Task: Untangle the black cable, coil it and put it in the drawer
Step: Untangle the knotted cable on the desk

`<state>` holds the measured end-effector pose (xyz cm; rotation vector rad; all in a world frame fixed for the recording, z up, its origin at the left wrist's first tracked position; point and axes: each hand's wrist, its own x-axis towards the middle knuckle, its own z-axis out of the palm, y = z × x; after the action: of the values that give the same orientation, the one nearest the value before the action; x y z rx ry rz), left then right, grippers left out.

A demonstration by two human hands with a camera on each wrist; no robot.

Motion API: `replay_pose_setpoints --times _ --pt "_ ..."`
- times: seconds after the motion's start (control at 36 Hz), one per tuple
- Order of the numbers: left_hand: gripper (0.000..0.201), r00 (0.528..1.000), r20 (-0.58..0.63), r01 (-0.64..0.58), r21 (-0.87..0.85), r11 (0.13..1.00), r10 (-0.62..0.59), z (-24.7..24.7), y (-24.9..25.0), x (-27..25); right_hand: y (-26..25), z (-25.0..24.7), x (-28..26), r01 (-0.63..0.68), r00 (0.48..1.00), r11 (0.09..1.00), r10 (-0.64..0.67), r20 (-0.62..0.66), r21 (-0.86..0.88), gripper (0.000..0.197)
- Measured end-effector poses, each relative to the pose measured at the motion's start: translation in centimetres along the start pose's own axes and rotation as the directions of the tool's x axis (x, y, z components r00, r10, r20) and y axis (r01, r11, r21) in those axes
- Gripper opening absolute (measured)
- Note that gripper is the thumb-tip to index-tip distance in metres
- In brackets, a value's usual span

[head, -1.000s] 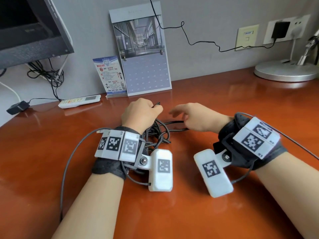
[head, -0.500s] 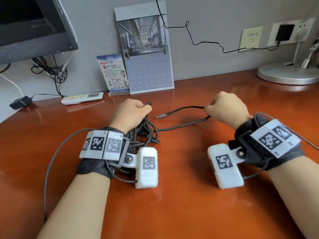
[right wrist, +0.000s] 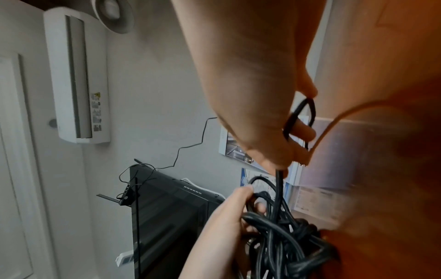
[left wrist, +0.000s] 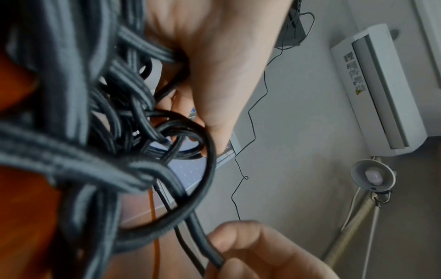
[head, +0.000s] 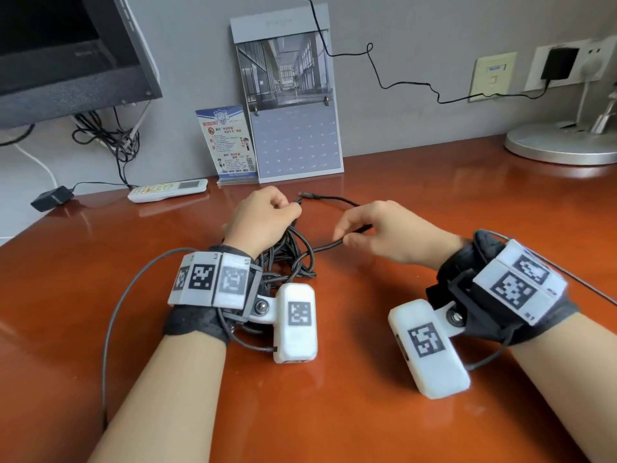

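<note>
Head view, centre of frame: the left hand (head: 263, 222) grips the tangled bundle of the black cable (head: 290, 259), fingers curled round several loops, the bundle hanging from the fist to the desk (head: 334, 412). Just right of it, the right hand (head: 390, 232) pinches a single strand between thumb and fingers; this strand runs left into the tangle. The cable's free plug (head: 304, 194) lies on the desk above both hands. A calendar (head: 290, 95) leans on the wall at upper centre; a remote (head: 167, 191) lies at left.
</note>
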<state>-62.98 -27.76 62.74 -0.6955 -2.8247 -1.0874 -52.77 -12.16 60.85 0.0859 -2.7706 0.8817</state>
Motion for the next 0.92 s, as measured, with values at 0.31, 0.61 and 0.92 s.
replay_pose_setpoints --times 0.31,0.61,0.92 --pt "0.016 0.990 -0.121 0.064 -0.014 0.998 -0.065 0.8 0.2 0.2 -0.1 1.1 1.2 -0.060 0.983 0.992 0.079 -0.165 0.112 0.025" --pt "0.008 0.982 -0.151 0.116 -0.006 0.993 -0.116 0.9 1.1 0.1 -3.2 2.9 0.9 -0.141 0.984 0.985 0.150 -0.093 0.095 0.029" --pt "0.021 0.992 0.127 -0.025 0.172 0.985 0.003 -1.2 2.3 -0.6 -4.1 3.4 1.3 -0.435 0.900 0.895 0.432 -0.054 -0.094 0.044"
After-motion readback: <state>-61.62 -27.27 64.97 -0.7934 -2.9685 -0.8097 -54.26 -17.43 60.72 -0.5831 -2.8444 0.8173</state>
